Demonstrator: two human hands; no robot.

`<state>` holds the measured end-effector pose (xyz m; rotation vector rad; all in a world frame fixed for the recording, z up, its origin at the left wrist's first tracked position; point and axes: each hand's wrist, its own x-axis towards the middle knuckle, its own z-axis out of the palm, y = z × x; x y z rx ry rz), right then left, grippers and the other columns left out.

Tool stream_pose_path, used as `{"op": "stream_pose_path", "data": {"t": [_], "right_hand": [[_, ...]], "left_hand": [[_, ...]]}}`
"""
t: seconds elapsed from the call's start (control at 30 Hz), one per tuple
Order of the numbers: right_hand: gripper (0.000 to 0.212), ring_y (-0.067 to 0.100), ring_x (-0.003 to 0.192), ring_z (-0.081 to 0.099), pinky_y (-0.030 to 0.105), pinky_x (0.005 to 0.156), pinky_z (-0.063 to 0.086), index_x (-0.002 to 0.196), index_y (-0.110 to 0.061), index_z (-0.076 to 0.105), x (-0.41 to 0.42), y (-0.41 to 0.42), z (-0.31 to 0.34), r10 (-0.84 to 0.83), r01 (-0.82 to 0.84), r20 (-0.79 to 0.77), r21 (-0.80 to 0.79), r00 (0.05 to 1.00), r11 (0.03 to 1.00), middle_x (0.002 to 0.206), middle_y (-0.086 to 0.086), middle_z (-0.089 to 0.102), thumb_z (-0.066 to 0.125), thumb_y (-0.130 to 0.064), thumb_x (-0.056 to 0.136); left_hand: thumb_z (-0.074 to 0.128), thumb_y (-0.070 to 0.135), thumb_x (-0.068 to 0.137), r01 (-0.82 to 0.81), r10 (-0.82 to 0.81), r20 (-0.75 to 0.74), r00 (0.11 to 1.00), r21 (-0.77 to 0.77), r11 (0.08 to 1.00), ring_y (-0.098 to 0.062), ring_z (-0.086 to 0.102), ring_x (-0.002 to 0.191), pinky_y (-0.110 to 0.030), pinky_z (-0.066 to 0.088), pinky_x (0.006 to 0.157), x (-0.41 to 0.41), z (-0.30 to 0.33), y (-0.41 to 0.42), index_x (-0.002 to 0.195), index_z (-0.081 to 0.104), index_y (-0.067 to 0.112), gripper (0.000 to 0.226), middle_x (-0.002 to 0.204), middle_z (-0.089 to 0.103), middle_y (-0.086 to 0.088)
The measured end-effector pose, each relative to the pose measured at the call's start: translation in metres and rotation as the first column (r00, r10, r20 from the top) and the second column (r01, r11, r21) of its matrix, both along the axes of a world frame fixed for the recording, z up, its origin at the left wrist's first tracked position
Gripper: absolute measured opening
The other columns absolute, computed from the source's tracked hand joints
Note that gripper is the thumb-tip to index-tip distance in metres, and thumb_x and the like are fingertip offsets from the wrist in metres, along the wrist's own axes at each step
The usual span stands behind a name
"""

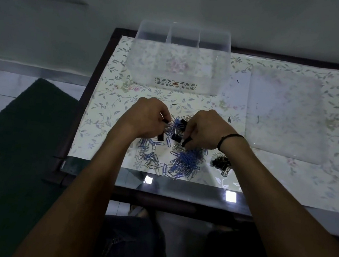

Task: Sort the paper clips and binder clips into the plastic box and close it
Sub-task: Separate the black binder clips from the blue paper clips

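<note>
**A:** What fills the view, biggest thing first?

**B:** From my remote seat I see a counter (284,183) under a floral covering, its dark frame against a pale wall; to its left a dark green mat (16,132) lies on the floor; at the counter's far edge stands the clear plastic box (177,66), open on top, with dividers making three compartments, and I can make out nothing inside; to its right, flat on the covering and well apart from the box, lies a frosted lid (286,116).

**A:** And the hands?

**B:** Both reach into the pile near the front edge; the left hand (147,118) is curled, fingertips pinching something dark, probably a binder clip, though I cannot tell for certain; the right hand (205,130), with a black band on its wrist, has fingers curled round a black binder clip (186,142).

**A:** Where are the clips?

**B:** Blue and silver paper clips (183,161) lie scattered under and in front of both hands; a small heap of black binder clips (221,162) sits just right of them, below the right wrist.
</note>
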<state>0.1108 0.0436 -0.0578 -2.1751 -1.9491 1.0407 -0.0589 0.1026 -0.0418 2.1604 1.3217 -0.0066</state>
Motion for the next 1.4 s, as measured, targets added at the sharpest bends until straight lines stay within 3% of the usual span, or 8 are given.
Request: {"op": "stream_pose_path", "data": {"t": [0.23,0.37,0.6,0.7,0.87,1.0,1.17,1.4], "right_hand": [[0.018,0.009,0.079,0.068,0.016,0.062,0.045,0.087,-0.025,0.075,0.018,-0.001,0.012,-0.162,0.182,-0.222,0.071,0.962,0.981,0.072,-0.012,0.070,0.085,-0.028,0.072],[0.016,0.017,0.080,0.073,0.036,0.081,0.060,0.090,-0.016,0.069,0.028,-0.009,0.017,-0.262,0.301,-0.373,0.047,0.890,0.953,0.080,-0.001,0.077,0.080,-0.018,0.078],[0.020,0.014,0.076,0.074,0.017,0.061,0.048,0.094,-0.013,0.066,0.050,-0.027,0.025,-0.306,0.360,-0.400,0.064,0.864,0.931,0.083,0.002,0.078,0.080,-0.018,0.081],[0.022,0.019,0.081,0.076,0.030,0.076,0.059,0.094,-0.010,0.065,0.059,-0.030,0.023,-0.350,0.424,-0.485,0.047,0.801,0.905,0.082,0.006,0.078,0.080,-0.015,0.079],[0.024,0.029,0.087,0.075,0.036,0.083,0.061,0.098,-0.001,0.060,0.067,-0.031,0.027,-0.391,0.506,-0.701,-0.049,0.597,0.861,0.088,0.019,0.075,0.077,-0.006,0.081],[0.023,0.031,0.085,0.072,0.029,0.075,0.060,0.100,-0.002,0.057,0.060,-0.026,0.031,-0.382,0.503,-0.782,-0.102,0.492,0.858,0.087,0.021,0.071,0.073,0.001,0.083],[0.022,0.037,0.089,0.072,0.042,0.088,0.059,0.095,-0.005,0.057,0.053,-0.021,0.029,-0.385,0.508,-0.791,-0.111,0.475,0.854,0.096,0.029,0.072,0.074,0.000,0.082],[0.024,0.028,0.083,0.071,0.039,0.088,0.060,0.102,-0.002,0.056,0.047,-0.019,0.031,-0.407,0.543,-0.826,-0.151,0.389,0.826,0.099,0.031,0.070,0.071,0.001,0.084]], "left_hand": [[0.065,0.006,0.086,-0.120,0.110,0.127,0.986,0.070,0.990,-0.001,0.060,0.066,-0.004,0.037,0.060,0.009,0.005,0.004,0.094,0.077,0.021,0.021,0.074,0.068,0.006],[0.071,0.007,0.083,-0.138,0.120,0.211,0.970,0.073,0.988,0.005,0.056,0.061,-0.006,0.042,0.068,0.018,0.006,0.001,0.094,0.079,0.019,0.018,0.061,0.058,0.017],[0.077,0.007,0.078,-0.117,0.100,0.219,0.971,0.066,0.991,-0.002,0.065,0.073,-0.001,0.039,0.063,0.035,0.007,-0.008,0.088,0.078,0.018,0.015,0.081,0.073,0.006],[0.074,0.007,0.080,-0.133,0.121,0.244,0.962,0.033,0.991,-0.001,0.064,0.071,-0.004,0.042,0.060,0.044,0.008,-0.011,0.089,0.077,0.018,0.014,0.079,0.071,0.007],[0.058,0.007,0.085,-0.087,0.097,0.151,0.984,-0.071,0.994,-0.025,0.073,0.073,-0.038,0.058,0.065,0.049,0.006,-0.013,0.097,0.061,0.030,0.027,0.074,0.070,0.000],[0.066,0.009,0.088,-0.076,0.112,0.157,0.981,-0.218,0.973,-0.023,0.077,0.077,-0.031,0.061,0.072,0.048,0.008,-0.012,0.093,0.076,0.025,0.019,0.077,0.074,-0.004],[0.069,-0.002,0.088,-0.126,0.345,0.307,0.887,-0.559,0.819,-0.034,0.074,0.096,-0.041,0.059,0.092,0.047,0.015,-0.012,0.100,0.076,0.004,0.015,0.100,0.076,-0.022],[0.079,0.006,0.081,-0.092,0.416,0.385,0.824,-0.634,0.768,-0.023,0.071,0.082,-0.030,0.061,0.084,0.043,0.012,-0.010,0.095,0.078,0.005,0.014,0.097,0.077,-0.017]]}}
